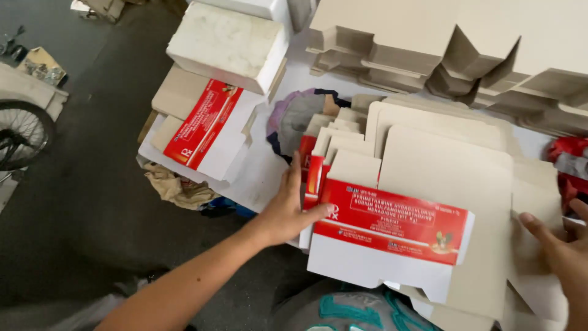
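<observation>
A: While the head cam looks down, where's the L hand?

B: Left hand [288, 211] lies flat, fingers spread, on the left end of a folded red-and-white carton [392, 242]. Thumb sits on the red panel's edge; palm's open, not clamped round anything, just pressing.

A: And the carton?

B: On top of a fanned stack of flat carton blanks [447, 165], grey-beige side up, w/ more red-and-white edges poking out just left of it, under the fingers. All on a white tabletop [257, 178].

A: R hand?

B: Right hand [566, 257] at the frame's right edge, partly cut off. Fingers loose and open, resting on the blanks' right side; holds nothing I can see.

A: Other stuff nearby?

B: Second red-and-white carton [205, 125] lies flat farther left, near a white block [229, 46] on more blanks. Bunched cloth [294, 119] sits between that carton and the stack. Taller pile of beige blanks [465, 49] at the top right. Bicycle wheel [21, 135] on the floor, well apart, far left.
</observation>
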